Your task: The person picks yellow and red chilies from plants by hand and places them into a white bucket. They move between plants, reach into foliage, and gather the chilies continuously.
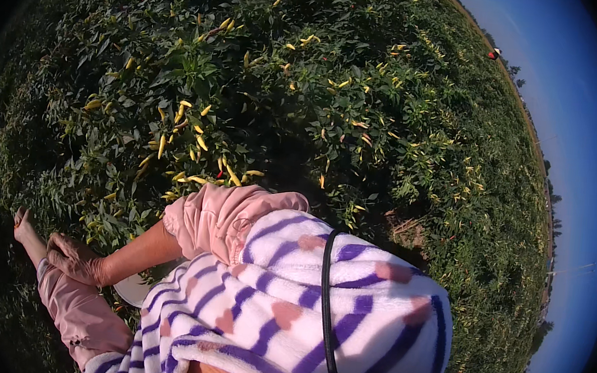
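Note:
My right arm, in a gathered pink sleeve (220,217), crosses in front of my striped fleece top (287,304). At lower left my right hand (73,262) grips the cuff of my left pink sleeve (78,316) at the forearm. Beyond it, my left hand (24,225) reaches out among dark pepper leaves. A small orange-red spot shows at its fingers; whether it holds something is unclear. Partly hidden behind my right forearm is a white container (133,289), its contents out of sight. Yellow chili peppers (200,142) hang on the plants above my right sleeve.
Dense pepper plants (408,105) with yellow, orange and a few red fruits spread across the field. A patch of dry stalks (407,232) lies right of my shoulder. A black cord (328,297) runs over my top. Sky and distant trees line the right side.

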`<state>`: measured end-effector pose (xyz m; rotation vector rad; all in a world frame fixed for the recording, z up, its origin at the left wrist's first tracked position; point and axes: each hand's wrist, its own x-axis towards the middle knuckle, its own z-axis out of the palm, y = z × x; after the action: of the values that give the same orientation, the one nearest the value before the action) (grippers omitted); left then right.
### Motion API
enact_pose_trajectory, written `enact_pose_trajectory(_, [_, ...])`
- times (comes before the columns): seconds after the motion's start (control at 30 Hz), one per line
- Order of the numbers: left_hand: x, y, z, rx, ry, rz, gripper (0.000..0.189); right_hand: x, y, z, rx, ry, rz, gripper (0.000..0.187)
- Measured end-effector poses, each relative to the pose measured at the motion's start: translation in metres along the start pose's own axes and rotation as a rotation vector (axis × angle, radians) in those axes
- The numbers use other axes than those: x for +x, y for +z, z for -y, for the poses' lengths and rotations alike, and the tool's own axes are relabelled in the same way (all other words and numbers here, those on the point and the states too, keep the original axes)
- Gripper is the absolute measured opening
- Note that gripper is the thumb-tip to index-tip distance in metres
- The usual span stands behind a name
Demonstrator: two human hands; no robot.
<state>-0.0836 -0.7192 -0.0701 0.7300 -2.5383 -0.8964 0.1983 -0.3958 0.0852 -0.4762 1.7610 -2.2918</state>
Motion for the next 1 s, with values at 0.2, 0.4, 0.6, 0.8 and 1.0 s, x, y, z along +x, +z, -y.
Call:
enact_pose_trajectory(0.2, [0.009,0.034,-0.011,-0.037,-0.27,-0.108,0.039,-0.01,-0.017,-0.016,-0.075,0.048,-0.026,0.039])
enact_pose_trajectory(0.4, [-0.05,0.037,-0.058,-0.222,-0.306,-0.195,0.039,-0.042,-0.033,0.016,-0.163,0.189,0.168,0.043])
enact_pose_trajectory(0.6, [-0.199,0.044,-0.162,-0.409,0.677,0.039,0.022,-0.059,-0.047,0.017,-0.489,0.102,0.471,0.046])
enact_pose_trajectory(0.8, [-0.291,0.023,-0.199,0.067,0.838,0.718,0.044,-0.026,-0.102,0.077,-0.569,0.215,1.182,0.037])
enact_pose_trajectory(1.0, [-0.345,0.018,-0.175,-0.097,0.392,1.097,0.032,0.043,-0.167,0.097,-0.254,0.441,0.773,0.042])
